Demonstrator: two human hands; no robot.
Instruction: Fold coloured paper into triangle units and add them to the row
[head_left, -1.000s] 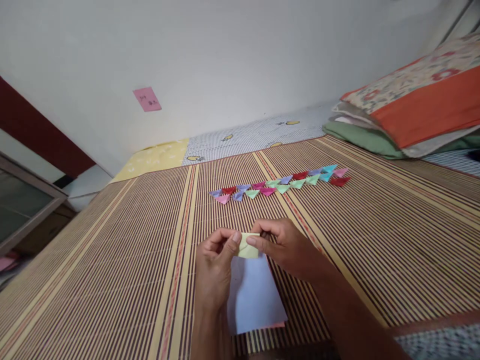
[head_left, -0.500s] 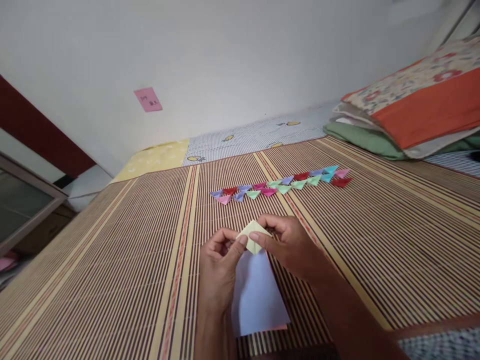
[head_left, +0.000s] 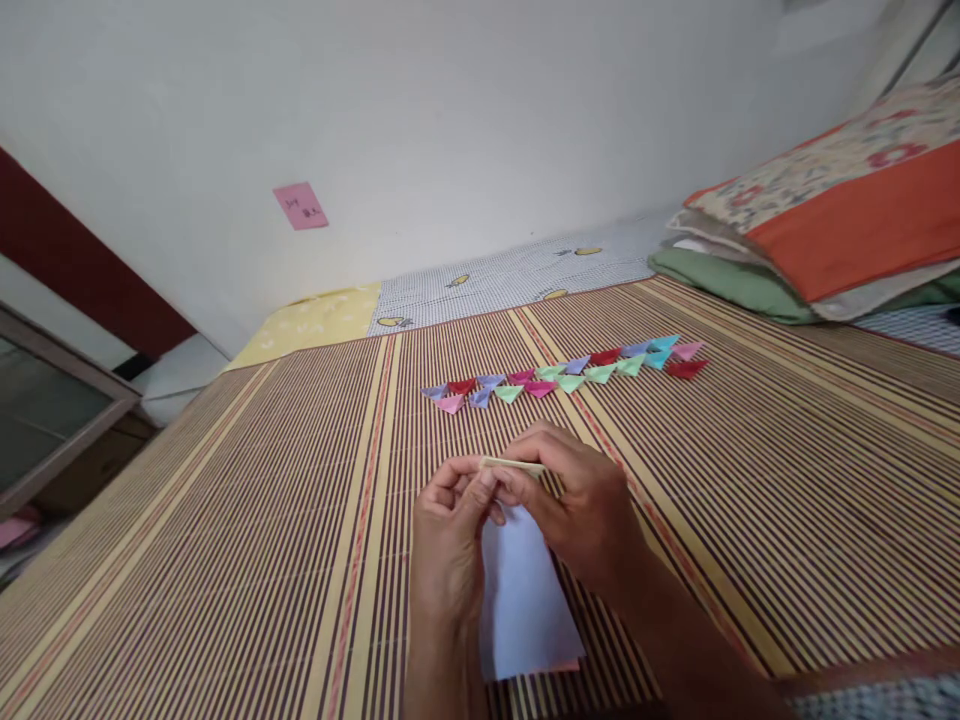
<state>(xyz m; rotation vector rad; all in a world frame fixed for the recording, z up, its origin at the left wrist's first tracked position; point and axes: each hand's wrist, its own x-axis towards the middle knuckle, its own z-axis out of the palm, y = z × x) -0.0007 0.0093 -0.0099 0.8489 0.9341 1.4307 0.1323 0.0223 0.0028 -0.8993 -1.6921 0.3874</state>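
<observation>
A small pale yellow folded paper (head_left: 513, 464) is pinched between both hands and shows nearly edge-on. My left hand (head_left: 454, 535) is closed on its left end, thumb toward me. My right hand (head_left: 581, 500) grips the right part, its fingers bent over the far side. Under the hands lies a stack of light blue sheets (head_left: 529, 600), an orange edge showing at its lower right. Farther off, two rows of small folded paper triangles (head_left: 571, 383) in red, pink, green and blue rest on the striped mat (head_left: 300, 500).
Folded bedding with an orange and floral cover (head_left: 855, 230) lies at the right rear. Beyond the mat are a checked cloth (head_left: 495, 275) and a yellow cloth (head_left: 307, 315) by the wall. A pink note (head_left: 301, 206) hangs there. At left is a framed pane (head_left: 52, 400).
The yellow paper has turned from showing its diamond face to nearly edge-on. My right hand's fingers have moved over its far side. The view has shifted slightly.
</observation>
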